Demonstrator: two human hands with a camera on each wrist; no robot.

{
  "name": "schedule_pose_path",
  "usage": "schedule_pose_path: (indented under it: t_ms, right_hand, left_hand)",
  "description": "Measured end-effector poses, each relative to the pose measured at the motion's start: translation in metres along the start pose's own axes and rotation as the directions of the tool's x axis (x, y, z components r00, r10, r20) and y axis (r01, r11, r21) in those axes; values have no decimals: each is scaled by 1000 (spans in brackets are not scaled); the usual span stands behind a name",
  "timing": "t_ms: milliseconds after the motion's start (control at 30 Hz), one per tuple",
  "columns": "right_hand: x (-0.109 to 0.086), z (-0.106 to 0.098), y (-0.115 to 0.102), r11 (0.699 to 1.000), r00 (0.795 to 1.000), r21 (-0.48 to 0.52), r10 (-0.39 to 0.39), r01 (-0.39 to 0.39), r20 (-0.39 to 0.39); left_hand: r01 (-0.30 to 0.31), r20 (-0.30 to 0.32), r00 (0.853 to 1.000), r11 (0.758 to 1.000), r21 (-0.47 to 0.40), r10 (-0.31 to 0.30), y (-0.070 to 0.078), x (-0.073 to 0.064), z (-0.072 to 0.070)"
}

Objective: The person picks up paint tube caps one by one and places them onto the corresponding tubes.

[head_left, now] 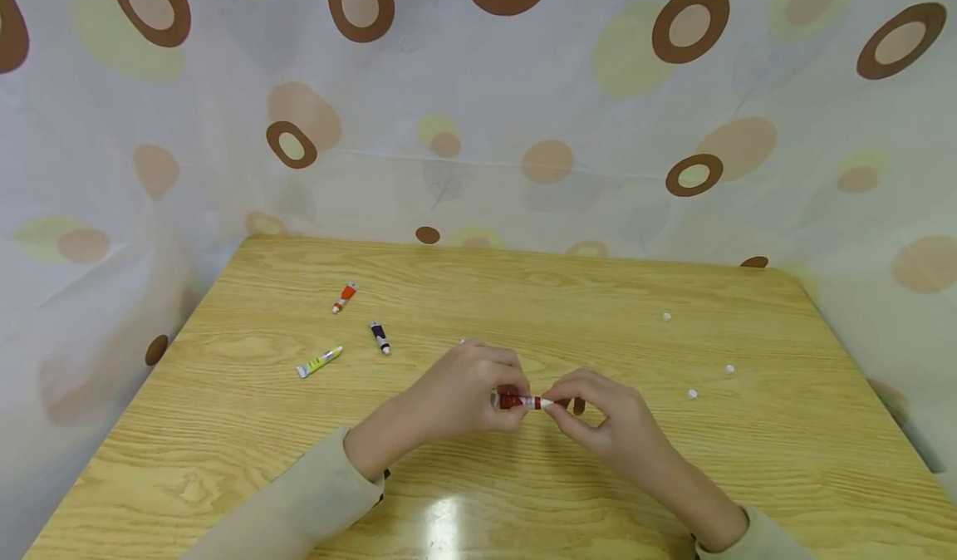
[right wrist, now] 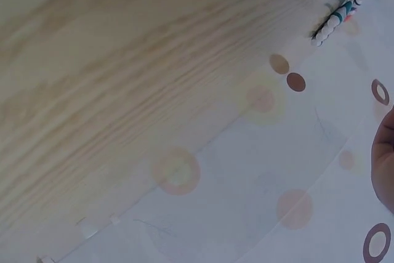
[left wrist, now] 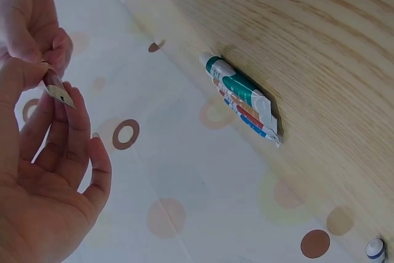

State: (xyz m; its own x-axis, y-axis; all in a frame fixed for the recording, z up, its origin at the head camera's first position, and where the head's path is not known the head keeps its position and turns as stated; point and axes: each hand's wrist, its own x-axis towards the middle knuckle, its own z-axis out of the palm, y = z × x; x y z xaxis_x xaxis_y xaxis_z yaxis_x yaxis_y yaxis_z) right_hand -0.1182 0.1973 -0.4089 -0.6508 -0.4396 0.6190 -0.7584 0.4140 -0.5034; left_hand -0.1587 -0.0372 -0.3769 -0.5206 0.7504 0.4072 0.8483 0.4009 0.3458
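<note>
The dark red paint tube (head_left: 512,401), taken as the clock's centre, was held over the wooden tabletop (head_left: 598,502). Its body was pinched by the left hand (head_left: 478,388), presumably for steadiness; its white tip (head_left: 547,403), cap or nozzle being indistinguishable, was pinched at three o'clock by the right hand (head_left: 625,424), a grip apparently suited to twisting. Two small white caps (head_left: 693,394) were set apart toward three, seemingly clear of the work. Beyond, a yellow-green tube (head_left: 320,361) was placed near nine, a navy tube (head_left: 380,338) between nine and ten, a third cap (head_left: 667,316) at two, and an orange-red tube (head_left: 345,297) at ten, probably spaced for easy picking.
</note>
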Motion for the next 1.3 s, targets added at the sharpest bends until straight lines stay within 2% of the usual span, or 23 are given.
schedule_pose_path:
  t_ms: [200,367,533,767,967,1133,1300]
  right_hand:
    - [-1,2,2,1000,1000,19,10,-10,10]
    - [0,-2,2,999,1000,-36,1,0,32]
    - [1,-7,1,993,999,-106,-45,47,21]
    - [1,-2,0,986,992,-110,-126,126,13]
    - [0,2,1,987,994,-113,-110,112,22]
    - [1,5,1,992,995,-87,-95,96,15]
    - [-1,6,0,996,999,-81,-35,38,36]
  left_hand:
    - [-21,-23,1000,999,30,22,-1,-1,2]
    - [-19,-28,999,999,50,21,-2,-3,2]
    - [-6,-25,1000,998,54,7,-4,-6,2]
    - [-2,-20,1000,999,54,3,-5,-7,2]
    - [-16,-21,1000,998,63,17,-3,-7,2]
    - [-35,-23,999,992,118,38,-2,-8,2]
    - [-50,-24,998,985,167,55,-2,-9,3]
